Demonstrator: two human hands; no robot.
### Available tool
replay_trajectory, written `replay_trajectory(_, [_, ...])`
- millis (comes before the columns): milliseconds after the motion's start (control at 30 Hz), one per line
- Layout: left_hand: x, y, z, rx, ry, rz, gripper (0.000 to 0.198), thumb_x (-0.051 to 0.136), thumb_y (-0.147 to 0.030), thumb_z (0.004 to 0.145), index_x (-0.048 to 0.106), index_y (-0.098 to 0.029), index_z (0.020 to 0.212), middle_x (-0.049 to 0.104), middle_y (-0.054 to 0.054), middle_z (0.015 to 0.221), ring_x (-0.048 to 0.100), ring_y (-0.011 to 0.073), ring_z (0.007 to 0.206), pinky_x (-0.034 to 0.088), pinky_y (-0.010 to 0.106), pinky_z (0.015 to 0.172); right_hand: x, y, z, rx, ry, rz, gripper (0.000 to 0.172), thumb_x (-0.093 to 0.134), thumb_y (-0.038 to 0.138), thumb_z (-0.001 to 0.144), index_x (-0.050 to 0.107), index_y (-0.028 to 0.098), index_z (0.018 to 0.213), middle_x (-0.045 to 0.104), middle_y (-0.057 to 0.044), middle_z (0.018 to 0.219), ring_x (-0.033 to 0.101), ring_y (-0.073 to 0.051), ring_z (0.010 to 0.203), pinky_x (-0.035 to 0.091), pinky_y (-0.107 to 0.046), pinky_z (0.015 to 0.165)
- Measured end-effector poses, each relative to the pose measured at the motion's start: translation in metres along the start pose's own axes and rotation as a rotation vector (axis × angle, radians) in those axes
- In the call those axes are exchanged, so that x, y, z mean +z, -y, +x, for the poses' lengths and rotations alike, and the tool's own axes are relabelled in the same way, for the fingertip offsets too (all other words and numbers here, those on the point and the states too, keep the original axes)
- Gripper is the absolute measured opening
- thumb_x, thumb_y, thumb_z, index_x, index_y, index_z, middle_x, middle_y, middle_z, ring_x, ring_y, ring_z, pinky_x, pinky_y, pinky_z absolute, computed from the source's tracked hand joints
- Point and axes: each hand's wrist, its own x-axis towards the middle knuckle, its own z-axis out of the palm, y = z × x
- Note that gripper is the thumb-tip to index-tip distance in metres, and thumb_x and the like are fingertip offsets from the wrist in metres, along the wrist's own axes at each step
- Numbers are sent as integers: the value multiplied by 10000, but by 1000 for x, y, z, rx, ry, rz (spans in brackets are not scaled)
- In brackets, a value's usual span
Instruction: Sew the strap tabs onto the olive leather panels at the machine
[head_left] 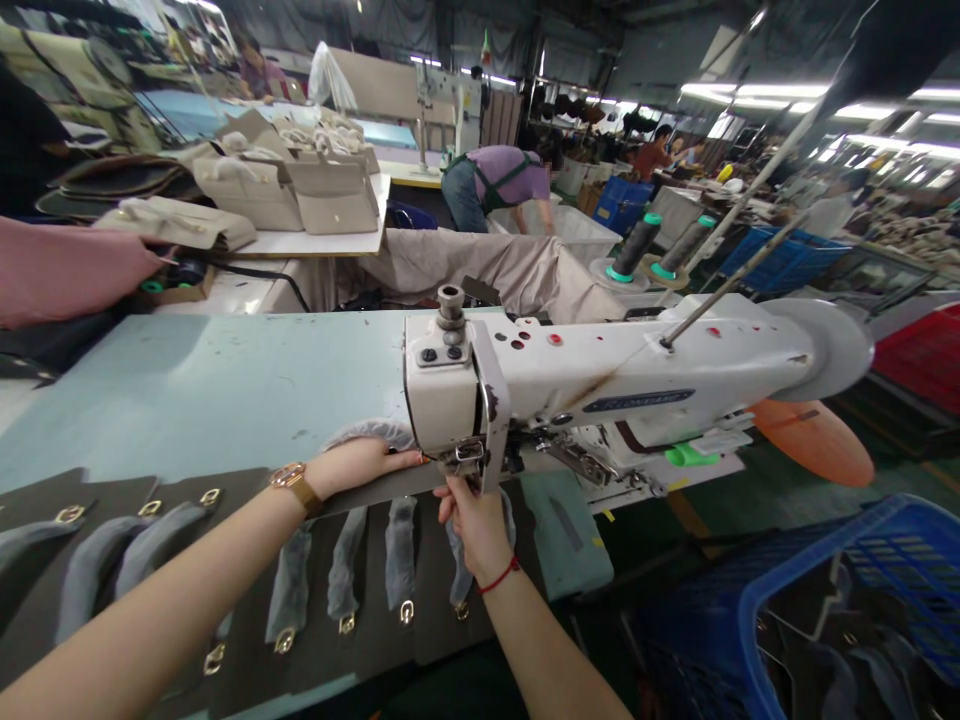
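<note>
My left hand (356, 467) lies fairly flat with fingers stretched towards the needle area of a white sewing machine (630, 370). It rests on a dark grey-brown panel (390, 488), beside a plastic-wrapped strap (367, 432). Just under the machine head, my right hand (478, 525) has its fingers curled by the presser foot; what they pinch is hidden. Below my hands several more dark panels (367, 640) overlap in a row. They carry straps in cloudy wrapping (401, 550) and gold-coloured buckles (406, 612).
A blue crate (757, 600) with similar panels stands at the lower right. Thread cones (636, 245) are behind the machine. Beige bags (334, 190) sit on a table at the back left. Beyond a fabric-draped bin (480, 260), a person in purple (510, 175) bends over a white tub.
</note>
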Motion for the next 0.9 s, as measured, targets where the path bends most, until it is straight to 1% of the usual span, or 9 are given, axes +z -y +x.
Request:
replay_trajectory(133, [8, 2, -12, 39, 21, 115, 433, 456, -551, 860, 723, -213, 818, 742, 50, 795, 680, 240, 788, 489, 295, 733, 0, 1, 0, -8, -2, 4, 435, 583, 533, 758, 628, 120, 631, 533, 8, 418, 261, -48, 317, 137, -202, 348])
replay_trajectory(267, [33, 0, -59, 126, -240, 138, 343, 479, -450, 895, 646, -198, 1057, 694, 99, 1064, 636, 256, 973, 486, 376, 875, -2, 2, 0, -14, 7, -2, 434, 592, 529, 758, 637, 122, 615, 527, 11, 408, 255, -46, 307, 142, -207, 348])
replay_trajectory(333, [53, -7, -87, 134, -380, 50, 274, 507, -379, 896, 610, -219, 1093, 646, 97, 1131, 581, 256, 1070, 458, 397, 939, -3, 3, -1, -12, 14, -4, 434, 588, 525, 762, 640, 126, 602, 514, 17, 396, 246, -47, 304, 145, -211, 353])
replay_trajectory(433, [83, -26, -109, 22, -319, -335, 187, 543, -355, 884, 619, -233, 1003, 641, 66, 982, 599, 218, 916, 505, 348, 796, -3, 5, -1, -7, 23, -5, 414, 591, 517, 762, 646, 136, 609, 509, 27, 400, 264, -53, 308, 165, -214, 364])
replay_trajectory(467, [91, -33, -108, -70, -272, -541, 208, 555, -379, 877, 615, -231, 1010, 636, 48, 916, 597, 185, 796, 508, 301, 674, -3, 6, -1, -6, 27, -6, 408, 593, 518, 761, 649, 140, 619, 511, 30, 407, 278, -55, 311, 173, -214, 368])
replay_trajectory(533, [102, -44, -97, -253, -220, -1002, 283, 591, -437, 846, 614, -216, 1022, 608, 16, 825, 514, 109, 589, 409, 207, 466, -3, 8, -1, -7, 39, -11, 403, 595, 525, 762, 651, 149, 629, 511, 33, 415, 301, -62, 317, 190, -215, 372])
replay_trajectory(633, [108, -49, -68, -393, -248, -1454, 352, 711, -472, 735, 665, -152, 876, 583, 11, 749, 444, 64, 533, 327, 164, 423, -3, 9, -2, -22, 52, -33, 410, 594, 531, 766, 632, 160, 597, 492, 37, 406, 319, -72, 322, 213, -217, 376])
replay_trajectory(767, [109, -44, -42, -456, -272, -1494, 373, 789, -468, 641, 694, -117, 724, 606, 32, 678, 512, 89, 595, 381, 181, 502, -4, 9, -2, -58, 34, -88, 422, 577, 523, 785, 605, 169, 558, 471, 38, 396, 341, -83, 329, 243, -217, 386])
replay_trajectory(900, [111, -38, -38, -518, -269, -1430, 374, 782, -463, 651, 690, -100, 665, 596, 22, 637, 455, 64, 533, 324, 175, 475, -6, 7, -1, -89, 45, -135, 432, 567, 521, 801, 625, 162, 569, 481, 32, 409, 386, -90, 357, 265, -210, 400])
